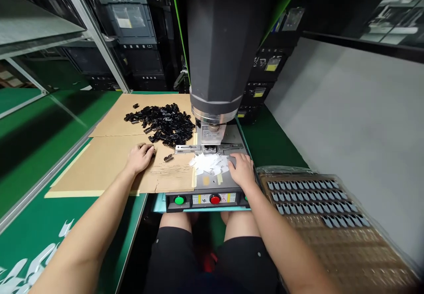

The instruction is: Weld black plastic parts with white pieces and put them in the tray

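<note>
My left hand (140, 157) is over the cardboard sheet (109, 157), fingers curled together; whatever may be in them is too small to make out. Just right of it lies a single black plastic part (168, 158), and beyond is a heap of similar black parts (168, 124). My right hand (242, 169) rests on the right side of the machine bed (228, 180), fingers stretched and slightly apart. Beside its thumb sits a pile of thin white pieces (209, 164). Behind that pile, a metal fixture (210, 148) stands under the press head (214, 108).
A green button (179, 200) and a red button (215, 200) are on the machine's front panel. At right, a brown tray (308, 241) holds rows of grey parts. White pieces (36, 263) lie on the green table at left. Stacked bins (132, 24) stand behind.
</note>
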The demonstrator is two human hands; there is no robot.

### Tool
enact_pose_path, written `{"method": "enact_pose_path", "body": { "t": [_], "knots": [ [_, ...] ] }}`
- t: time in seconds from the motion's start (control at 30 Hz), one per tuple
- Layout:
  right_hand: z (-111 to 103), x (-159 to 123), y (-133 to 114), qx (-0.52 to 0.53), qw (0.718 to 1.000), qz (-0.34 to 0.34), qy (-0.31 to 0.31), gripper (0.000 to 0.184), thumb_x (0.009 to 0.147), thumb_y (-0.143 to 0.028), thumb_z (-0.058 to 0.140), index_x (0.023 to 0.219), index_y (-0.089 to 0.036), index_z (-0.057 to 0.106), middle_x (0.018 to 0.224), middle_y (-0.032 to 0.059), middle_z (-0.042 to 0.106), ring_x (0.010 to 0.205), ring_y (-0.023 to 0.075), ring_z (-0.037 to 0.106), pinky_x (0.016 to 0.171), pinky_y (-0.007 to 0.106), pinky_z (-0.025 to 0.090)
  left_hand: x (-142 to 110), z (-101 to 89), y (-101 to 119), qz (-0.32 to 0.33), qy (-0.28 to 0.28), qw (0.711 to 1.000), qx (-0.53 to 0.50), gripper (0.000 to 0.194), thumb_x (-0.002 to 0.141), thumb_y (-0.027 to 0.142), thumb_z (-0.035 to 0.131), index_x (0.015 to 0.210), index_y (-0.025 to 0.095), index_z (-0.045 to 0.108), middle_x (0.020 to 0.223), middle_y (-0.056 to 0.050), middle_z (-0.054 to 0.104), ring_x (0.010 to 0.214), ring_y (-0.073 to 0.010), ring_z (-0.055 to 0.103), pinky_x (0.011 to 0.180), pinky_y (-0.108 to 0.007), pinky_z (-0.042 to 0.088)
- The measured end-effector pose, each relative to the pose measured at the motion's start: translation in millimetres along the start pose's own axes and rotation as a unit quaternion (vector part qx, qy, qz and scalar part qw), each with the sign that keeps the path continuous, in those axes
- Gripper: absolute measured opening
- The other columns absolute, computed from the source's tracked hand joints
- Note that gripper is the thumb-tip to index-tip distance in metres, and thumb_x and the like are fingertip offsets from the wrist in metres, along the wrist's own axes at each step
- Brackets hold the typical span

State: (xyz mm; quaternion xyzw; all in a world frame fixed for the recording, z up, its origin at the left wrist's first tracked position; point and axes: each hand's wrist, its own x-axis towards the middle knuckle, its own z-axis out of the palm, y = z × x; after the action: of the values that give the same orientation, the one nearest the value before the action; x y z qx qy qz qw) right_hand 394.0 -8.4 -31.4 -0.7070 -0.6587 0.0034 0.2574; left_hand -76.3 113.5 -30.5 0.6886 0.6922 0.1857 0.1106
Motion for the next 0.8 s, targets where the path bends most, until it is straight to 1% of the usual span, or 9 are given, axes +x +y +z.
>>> {"method": "enact_pose_path", "body": {
  "t": [0.07,0.13,0.2,0.27,0.37,0.5,0.57,0.67,0.8],
  "knots": [
    [-2,-1,0,0.012,1.0,0.006,-0.005,0.031,0.097,-0.031,0.06,0.126,-0.021,0.068,0.131,0.0124,0.071,0.126,0.0338,0.055,0.104,0.047,0.041,-21,-1.3,11,0.022,-0.008,1.0,-0.01,0.055,0.104,0.061,0.036,0.137,0.033,0.069,0.15,-0.009,0.06,0.149,-0.033,0.045,0.127,-0.054,0.037],
    [-4,3,-3,0.033,0.999,0.014,-0.007,0.032,0.097,-0.03,0.061,0.126,-0.022,0.068,0.132,0.0116,0.071,0.126,0.0338,0.055,0.105,0.047,0.041,-37,-4.6,28,0.032,0.025,0.999,-0.017,0.054,0.105,0.058,0.038,0.14,0.029,0.066,0.152,-0.01,0.059,0.152,-0.0328,0.041,0.128,-0.053,0.036],
    [-7,12,-11,0.06,0.998,0.005,-0.007,0.036,0.096,-0.029,0.062,0.131,-0.022,0.066,0.134,0.0112,0.071,0.128,0.0333,0.055,0.107,0.046,0.042,-48,-7.0,55,0.055,0.089,0.994,-0.023,0.053,0.105,0.057,0.042,0.141,0.025,0.065,0.154,-0.012,0.056,0.152,-0.0326,0.042,0.128,-0.051,0.036],
    [-9,27,-25,0.08,0.996,-0.023,-0.01,0.042,0.096,-0.03,0.064,0.137,-0.021,0.063,0.138,0.0117,0.069,0.131,0.0326,0.054,0.108,0.045,0.042,-53,-5.1,93,0.121,0.127,0.984,-0.04,0.051,0.104,0.057,0.047,0.137,0.023,0.066,0.152,-0.012,0.058,0.148,-0.0308,0.047,0.128,-0.047,0.036],
    [-10,50,-50,0.076,0.996,-0.041,-0.027,0.045,0.095,-0.034,0.068,0.137,-0.019,0.062,0.132,0.0133,0.071,0.128,0.0321,0.055,0.107,0.043,0.045,-53,8.7,157,0.23,0.058,0.969,-0.077,0.048,0.101,0.054,0.059,0.137,0.024,0.065,0.146,-0.011,0.065,0.141,-0.0302,0.054,0.123,-0.046,0.042],
    [-3,67,-72,0.057,0.996,-0.008,-0.067,0.039,0.095,-0.036,0.07,0.13,-0.018,0.065,0.119,0.012,0.074,0.118,0.0298,0.059,0.101,0.039,0.048,-42,36.7,217,0.276,-0.006,0.955,-0.107,0.046,0.097,0.041,0.067,0.14,0.025,0.064,0.141,-0.01,0.068,0.135,-0.0302,0.058,0.119,-0.048,0.045],
    [2,71,-74,0.06,0.995,-0.004,-0.075,0.034,0.096,-0.034,0.068,0.127,-0.018,0.066,0.117,0.0111,0.075,0.116,0.0283,0.061,0.1,0.037,0.049,-34,47.9,230,0.274,-0.023,0.953,-0.125,0.042,0.096,0.034,0.066,0.137,0.026,0.068,0.139,-0.01,0.069,0.134,-0.0299,0.059,0.118,-0.048,0.046],
    [7,77,-72,0.095,0.993,0.002,-0.074,0.028,0.096,-0.032,0.068,0.122,-0.019,0.07,0.114,0.0104,0.076,0.111,0.0264,0.064,0.097,0.035,0.05,-20,57.0,234,0.248,-0.034,0.95,-0.187,0.035,0.091,0.028,0.069,0.126,0.025,0.075,0.132,-0.009,0.071,0.128,-0.0289,0.062,0.113,-0.044,0.049],
    [9,78,-67,0.222,0.972,0.053,-0.064,0.024,0.094,-0.028,0.066,0.114,-0.02,0.075,0.097,0.0067,0.078,0.092,0.0235,0.071,0.087,0.033,0.054,-13,57.9,230,0.164,-0.07,0.928,-0.327,0.023,0.087,0.033,0.076,0.106,0.019,0.079,0.099,-0.007,0.074,0.091,-0.0238,0.069,0.09,-0.038,0.057]
  ]
}}
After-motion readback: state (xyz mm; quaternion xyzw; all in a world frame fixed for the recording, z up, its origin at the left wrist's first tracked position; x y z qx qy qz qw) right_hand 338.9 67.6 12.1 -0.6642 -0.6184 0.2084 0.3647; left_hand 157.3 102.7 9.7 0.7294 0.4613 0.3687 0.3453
